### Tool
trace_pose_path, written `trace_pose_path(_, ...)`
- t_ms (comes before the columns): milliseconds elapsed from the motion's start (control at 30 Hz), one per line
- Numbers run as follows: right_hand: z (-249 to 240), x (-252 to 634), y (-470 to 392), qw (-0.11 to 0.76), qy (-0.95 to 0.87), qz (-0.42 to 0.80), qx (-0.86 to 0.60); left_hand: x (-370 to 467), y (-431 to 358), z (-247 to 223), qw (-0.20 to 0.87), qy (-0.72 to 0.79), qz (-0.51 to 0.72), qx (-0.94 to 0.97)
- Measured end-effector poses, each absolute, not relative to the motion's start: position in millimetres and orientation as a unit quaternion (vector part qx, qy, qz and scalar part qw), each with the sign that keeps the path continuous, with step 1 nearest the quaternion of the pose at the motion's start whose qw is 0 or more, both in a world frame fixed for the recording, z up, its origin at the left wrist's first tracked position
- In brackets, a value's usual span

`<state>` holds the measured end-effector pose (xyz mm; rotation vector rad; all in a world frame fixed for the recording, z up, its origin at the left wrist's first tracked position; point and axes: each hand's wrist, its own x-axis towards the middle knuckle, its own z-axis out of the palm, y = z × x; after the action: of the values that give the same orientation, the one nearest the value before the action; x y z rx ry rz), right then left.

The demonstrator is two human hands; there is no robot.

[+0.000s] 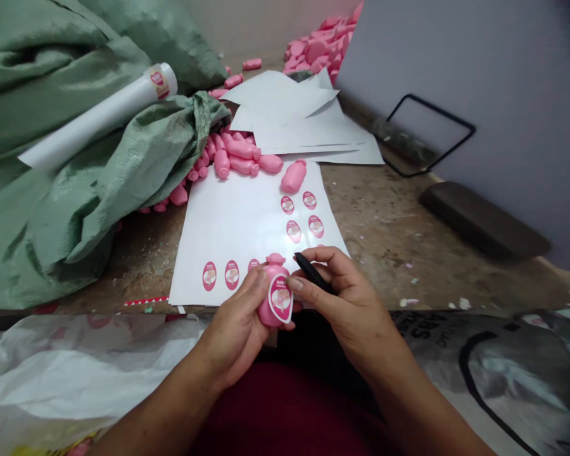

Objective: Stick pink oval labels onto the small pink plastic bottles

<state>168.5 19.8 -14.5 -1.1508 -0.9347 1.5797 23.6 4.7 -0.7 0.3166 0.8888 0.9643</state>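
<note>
My left hand (240,323) is closed round a small pink bottle (268,310), held upright with its neck at the top. An oval pink-and-white label (280,299) lies on the bottle's front. A black pen-like tool (313,273) is gripped in my right hand (344,294), its tip pointing up and left. The right thumb touches the label's right edge. Beneath and behind the hands lies a white sticker sheet (232,215) with several oval stickers (293,231) along its right side and bottom edge. One pink bottle (293,177) rests on its far right part.
Green sacks (66,209) fill the left side, with a rolled white sheet (99,120) on them. Pink bottles (237,155) lie beyond the sticker sheet, near white papers (304,120). At right are a black wire frame (449,147) and a dark block (484,218). More pink pieces (320,47) are heaped behind.
</note>
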Motion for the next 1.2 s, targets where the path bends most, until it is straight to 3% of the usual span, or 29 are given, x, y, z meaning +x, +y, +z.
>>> trace_pose_path(567, -9.0, 167.7, 17.8, 0.465, -0.453, 0.574, -0.499, 26.3, 2.5, 0.5, 0.767, 0.426, 0.454, 0.159)
trace_pose_path(967, -1.6, 165.5, 15.4, 0.45, -0.492, 0.539, -0.514, 19.1, -2.6, 3.2, 0.777, 0.439, 0.384, 0.237)
trace_pose_path(1067, -1.9, 165.3, 12.5, 0.43, -0.539, 0.484, -0.539, 19.0, -1.4, 3.7, 0.786, 0.426, 0.383, 0.234)
trace_pose_path(1200, -4.3, 166.3, 9.8, 0.392, -0.664, 0.299, -0.563, 17.8, -1.2, 3.0, 0.791, 0.415, 0.387, 0.229)
